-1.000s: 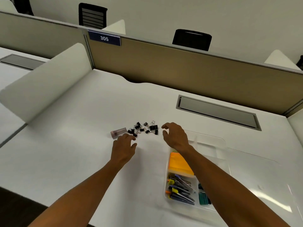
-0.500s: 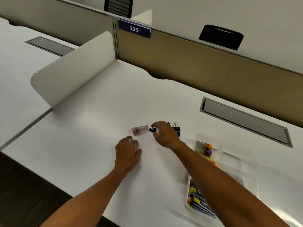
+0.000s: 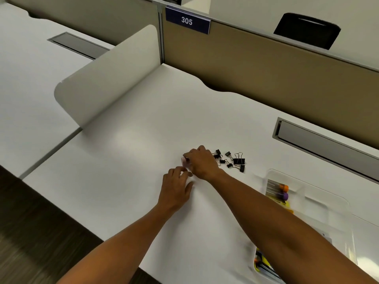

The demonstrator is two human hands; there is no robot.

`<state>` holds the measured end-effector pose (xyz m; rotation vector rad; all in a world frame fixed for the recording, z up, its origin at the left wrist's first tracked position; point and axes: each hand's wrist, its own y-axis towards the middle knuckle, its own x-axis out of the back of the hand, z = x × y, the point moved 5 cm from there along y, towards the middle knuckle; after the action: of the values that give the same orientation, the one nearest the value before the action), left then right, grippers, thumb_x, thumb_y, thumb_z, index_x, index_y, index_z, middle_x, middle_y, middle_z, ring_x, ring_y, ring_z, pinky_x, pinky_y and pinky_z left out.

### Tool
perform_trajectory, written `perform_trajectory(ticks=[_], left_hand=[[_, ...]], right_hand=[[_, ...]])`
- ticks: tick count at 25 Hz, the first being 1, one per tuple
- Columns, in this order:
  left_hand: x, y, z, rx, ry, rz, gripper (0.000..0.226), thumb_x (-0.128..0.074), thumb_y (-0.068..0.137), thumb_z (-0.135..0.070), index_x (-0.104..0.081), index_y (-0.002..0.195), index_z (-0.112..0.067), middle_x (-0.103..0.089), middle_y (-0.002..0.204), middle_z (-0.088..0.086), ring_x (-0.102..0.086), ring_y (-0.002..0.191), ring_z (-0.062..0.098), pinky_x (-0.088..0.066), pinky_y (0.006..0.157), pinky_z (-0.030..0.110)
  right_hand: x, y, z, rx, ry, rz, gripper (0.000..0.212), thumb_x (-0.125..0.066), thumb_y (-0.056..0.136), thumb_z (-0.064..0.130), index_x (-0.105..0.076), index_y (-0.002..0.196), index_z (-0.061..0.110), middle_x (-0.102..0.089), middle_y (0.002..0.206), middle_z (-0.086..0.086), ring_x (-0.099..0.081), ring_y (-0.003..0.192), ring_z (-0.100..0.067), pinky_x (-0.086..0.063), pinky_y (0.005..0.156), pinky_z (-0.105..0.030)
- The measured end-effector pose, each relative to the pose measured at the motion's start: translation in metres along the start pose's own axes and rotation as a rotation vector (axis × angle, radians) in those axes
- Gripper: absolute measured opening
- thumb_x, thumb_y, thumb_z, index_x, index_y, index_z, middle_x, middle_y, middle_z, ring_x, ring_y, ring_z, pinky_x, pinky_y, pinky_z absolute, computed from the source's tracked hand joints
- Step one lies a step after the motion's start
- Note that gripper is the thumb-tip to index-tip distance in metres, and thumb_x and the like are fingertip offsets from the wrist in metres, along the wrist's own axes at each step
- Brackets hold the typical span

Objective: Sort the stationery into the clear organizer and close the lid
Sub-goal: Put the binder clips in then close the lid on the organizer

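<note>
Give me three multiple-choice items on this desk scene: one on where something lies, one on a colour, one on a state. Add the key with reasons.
1. Where do the binder clips lie?
A. inside the clear organizer
B. loose on the desk, right of the right hand
C. on the divider

2. What colour are the binder clips' bodies?
A. black
B. red
C. white

3. How does the left hand lie?
A. gripping a marker
B. holding the lid
C. on the desk, holding nothing

Key: B, they sit on the desk just past the right hand, outside the clear organizer; A, the bodies are black; C, its fingers rest on the bare desk.
</note>
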<state>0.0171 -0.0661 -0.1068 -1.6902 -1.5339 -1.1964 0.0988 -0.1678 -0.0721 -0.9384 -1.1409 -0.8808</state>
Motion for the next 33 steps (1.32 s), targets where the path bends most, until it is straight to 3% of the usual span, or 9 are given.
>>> perform_trajectory(ticks=[3, 8, 12, 16, 18, 23, 28, 31, 33], left_hand=[[-0.002, 0.005, 0.002, -0.001, 0.004, -0.012, 0.025, -0.062, 0.089, -0.032, -0.066, 0.108, -0.016, -0.064, 0.115, 0.007, -0.059, 0.1, 0.026, -0.049, 0.082, 0.037], [-0.008, 0.022, -0.006, -0.054, 0.016, 0.02, 0.027, -0.063, 0.089, -0.031, -0.064, 0.112, -0.016, -0.061, 0.118, 0.006, -0.058, 0.103, 0.025, -0.048, 0.084, 0.037], [-0.012, 0.048, -0.027, -0.115, 0.035, 0.067, 0.034, -0.065, 0.087, -0.031, -0.06, 0.118, -0.018, -0.055, 0.125, 0.006, -0.053, 0.11, 0.027, -0.046, 0.086, 0.037], [-0.028, 0.067, -0.049, -0.106, -0.021, 0.173, 0.058, -0.068, 0.084, -0.037, -0.046, 0.134, -0.021, -0.039, 0.143, 0.005, -0.041, 0.125, 0.029, -0.043, 0.096, 0.041], [-0.039, 0.072, -0.058, -0.104, -0.034, 0.229, 0.071, -0.068, 0.082, -0.044, -0.037, 0.143, -0.022, -0.031, 0.149, 0.005, -0.035, 0.13, 0.03, -0.04, 0.1, 0.043], [-0.063, 0.077, -0.076, -0.075, 0.073, 0.256, 0.074, -0.061, 0.084, -0.053, -0.032, 0.145, -0.022, -0.031, 0.149, 0.007, -0.033, 0.129, 0.033, -0.036, 0.102, 0.046], [-0.071, 0.08, -0.078, -0.086, 0.162, 0.243, 0.064, -0.053, 0.091, -0.05, -0.031, 0.146, -0.025, -0.029, 0.148, 0.007, -0.035, 0.121, 0.035, -0.035, 0.097, 0.047], [-0.07, 0.086, -0.081, -0.148, 0.22, 0.216, 0.06, -0.052, 0.092, -0.047, -0.034, 0.145, -0.023, -0.035, 0.144, 0.008, -0.041, 0.113, 0.035, -0.04, 0.091, 0.046], [-0.071, 0.088, -0.084, -0.202, 0.228, 0.199, 0.053, -0.054, 0.093, -0.041, -0.042, 0.14, -0.02, -0.041, 0.138, 0.011, -0.045, 0.106, 0.035, -0.043, 0.085, 0.044]], right_hand=[[0.0, 0.003, 0.0, -0.013, 0.006, -0.02, 0.023, -0.05, 0.095, 0.034, -0.069, 0.102, 0.024, -0.068, 0.102, 0.001, -0.054, 0.103, -0.026, -0.043, 0.082, -0.037], [0.019, -0.019, -0.028, -0.165, 0.47, -0.143, 0.018, -0.063, 0.089, 0.019, -0.069, 0.104, 0.028, -0.067, 0.107, 0.006, -0.062, 0.1, -0.016, -0.049, 0.087, -0.037], [0.039, -0.054, -0.068, -0.254, 0.565, -0.266, 0.018, -0.06, 0.089, 0.019, -0.067, 0.101, 0.03, -0.066, 0.105, 0.005, -0.059, 0.1, -0.018, -0.05, 0.086, -0.039], [0.048, -0.106, -0.113, -0.414, 0.702, -0.442, 0.038, -0.064, 0.09, 0.02, -0.056, 0.127, 0.026, -0.066, 0.109, 0.003, -0.061, 0.09, -0.007, -0.049, 0.085, -0.026], [0.051, -0.134, -0.134, -0.477, 0.688, -0.517, 0.047, -0.062, 0.091, 0.017, -0.05, 0.136, 0.025, -0.067, 0.11, 0.004, -0.057, 0.098, -0.014, -0.044, 0.091, -0.029], [0.05, -0.199, -0.178, -0.715, 0.781, -0.689, 0.04, -0.061, 0.092, 0.019, -0.051, 0.131, 0.022, -0.06, 0.107, 0.004, -0.062, 0.094, -0.017, -0.051, 0.084, -0.028], [0.029, -0.233, -0.207, -0.933, 0.849, -0.528, 0.02, -0.068, 0.087, 0.021, -0.056, 0.103, 0.023, -0.061, 0.101, 0.001, -0.062, 0.092, -0.018, -0.05, 0.071, -0.022], [0.02, -0.237, -0.213, -0.94, 0.789, -0.438, 0.011, -0.066, 0.09, 0.021, -0.06, 0.099, 0.023, -0.065, 0.106, -0.002, -0.06, 0.089, -0.013, -0.045, 0.064, -0.014], [0.016, -0.234, -0.215, -0.908, 0.736, -0.38, 0.012, -0.065, 0.091, 0.021, -0.064, 0.103, 0.018, -0.067, 0.108, -0.004, -0.058, 0.089, -0.013, -0.045, 0.07, -0.016]])
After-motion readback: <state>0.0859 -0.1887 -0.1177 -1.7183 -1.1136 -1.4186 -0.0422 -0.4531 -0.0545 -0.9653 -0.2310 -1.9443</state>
